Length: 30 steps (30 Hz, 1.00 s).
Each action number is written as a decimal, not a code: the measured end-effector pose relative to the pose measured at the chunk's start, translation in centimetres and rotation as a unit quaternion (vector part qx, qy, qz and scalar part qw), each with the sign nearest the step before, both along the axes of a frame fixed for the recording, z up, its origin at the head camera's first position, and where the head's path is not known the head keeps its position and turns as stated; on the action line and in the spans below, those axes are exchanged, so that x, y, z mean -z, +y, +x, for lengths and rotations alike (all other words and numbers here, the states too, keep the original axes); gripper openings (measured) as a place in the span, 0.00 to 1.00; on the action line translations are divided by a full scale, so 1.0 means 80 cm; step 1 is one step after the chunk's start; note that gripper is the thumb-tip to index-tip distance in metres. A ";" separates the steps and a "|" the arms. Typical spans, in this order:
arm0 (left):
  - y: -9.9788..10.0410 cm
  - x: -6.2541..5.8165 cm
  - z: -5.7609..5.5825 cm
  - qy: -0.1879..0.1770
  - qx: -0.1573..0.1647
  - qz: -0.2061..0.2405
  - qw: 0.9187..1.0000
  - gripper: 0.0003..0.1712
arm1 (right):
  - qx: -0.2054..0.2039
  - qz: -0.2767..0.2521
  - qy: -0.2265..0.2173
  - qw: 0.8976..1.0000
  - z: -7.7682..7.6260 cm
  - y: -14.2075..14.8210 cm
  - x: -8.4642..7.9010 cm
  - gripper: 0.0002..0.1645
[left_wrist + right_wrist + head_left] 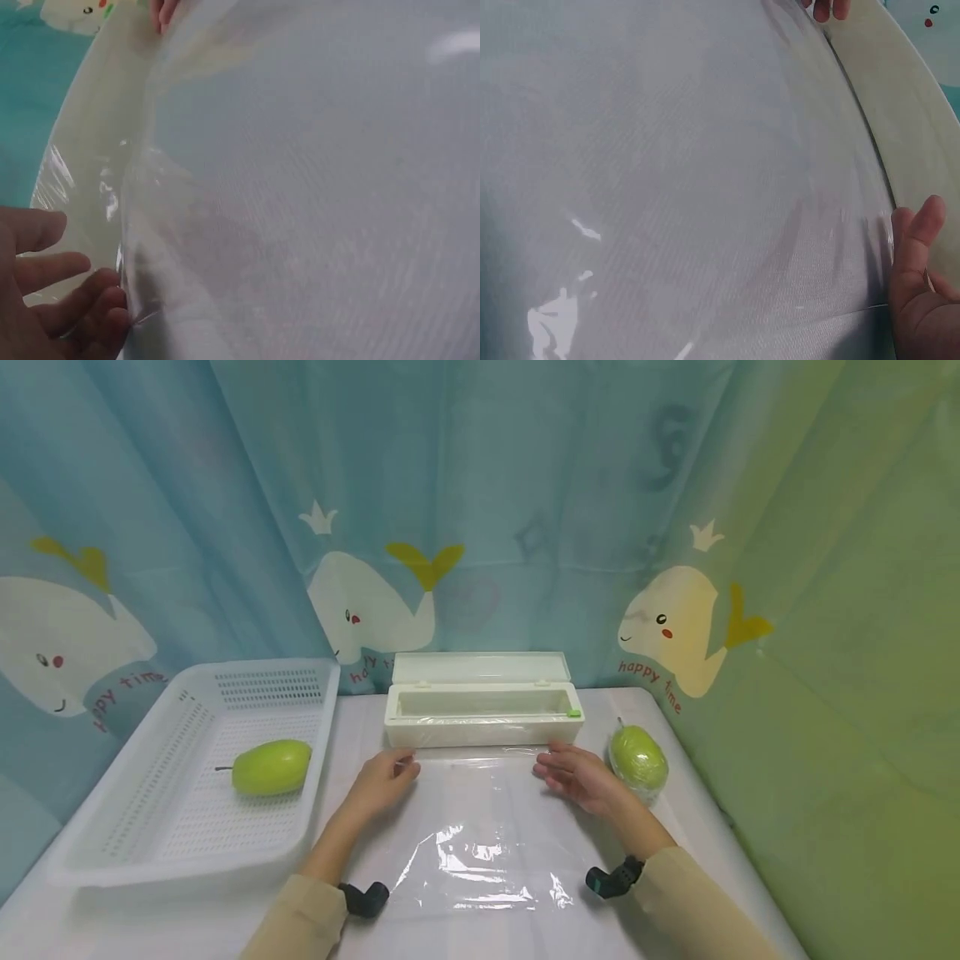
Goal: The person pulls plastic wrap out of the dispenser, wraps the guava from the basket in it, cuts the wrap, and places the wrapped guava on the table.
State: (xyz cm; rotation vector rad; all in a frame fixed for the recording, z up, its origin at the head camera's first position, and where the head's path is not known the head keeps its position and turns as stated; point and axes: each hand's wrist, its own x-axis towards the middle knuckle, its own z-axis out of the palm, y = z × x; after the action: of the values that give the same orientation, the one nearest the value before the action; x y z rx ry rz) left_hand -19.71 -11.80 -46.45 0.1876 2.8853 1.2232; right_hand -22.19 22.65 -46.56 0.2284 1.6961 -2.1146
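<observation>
A sheet of clear plastic wrap [480, 827] lies spread over the table, with its far edge at the front of a white wrap dispenser box [483, 732]. My left hand [386, 779] is at the left end of that edge, fingers loosely bent and fingertips right at the film [139, 300]. At the right end, my right hand [581, 777] has its fingers fairly straight, close against the box front and the film. Neither hand pinches anything. Beside the right hand sits a green pear-shaped fruit [639, 758] covered in shiny wrap.
On the left stands a white perforated basket [187, 860] holding another green pear-shaped fruit [272, 767]. The dispenser's lid [482, 667] is raised, and a small green slider [574, 713] sits at its right end. A whale-print curtain [510, 485] hangs behind the table.
</observation>
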 end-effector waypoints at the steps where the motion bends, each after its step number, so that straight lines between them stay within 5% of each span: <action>1: 0.000 0.001 -0.002 0.003 -0.003 -0.002 1.000 0.24 | 0.009 0.001 -0.006 1.000 -0.001 0.000 0.002 0.35; 9: -0.007 0.012 -0.011 0.025 -0.019 0.015 0.999 0.22 | 0.080 0.001 -0.032 0.996 -0.008 0.003 0.008 0.35; 15: -0.009 0.014 -0.014 0.015 -0.073 0.106 0.992 0.14 | 0.118 -0.006 -0.039 0.992 -0.008 0.006 0.006 0.38; 17: -0.010 0.013 -0.014 -0.007 -0.110 0.163 0.980 0.14 | 0.125 0.000 -0.037 0.992 -0.007 0.005 0.005 0.38; 20: -0.012 0.010 -0.014 -0.047 -0.173 0.251 0.951 0.14 | 0.136 0.013 -0.030 0.990 -0.004 0.000 0.002 0.37; 23: -0.010 0.003 -0.007 -0.066 -0.202 0.304 0.929 0.15 | 0.138 0.019 -0.011 0.990 0.000 -0.006 -0.001 0.35; 25: -0.006 -0.004 0.004 -0.059 -0.191 0.303 0.932 0.15 | 0.142 0.017 0.006 0.990 0.003 -0.008 -0.004 0.31; 30: 0.005 -0.035 0.048 -0.004 -0.115 0.273 0.955 0.13 | 0.125 0.029 0.034 0.991 0.007 -0.017 -0.017 0.25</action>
State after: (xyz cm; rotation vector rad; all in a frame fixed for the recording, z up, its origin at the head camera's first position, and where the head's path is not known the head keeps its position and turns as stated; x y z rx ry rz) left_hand -15.85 -11.43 -43.69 -0.1622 2.5379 2.0309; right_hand -21.63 21.31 -45.17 0.4101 1.8531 -2.2757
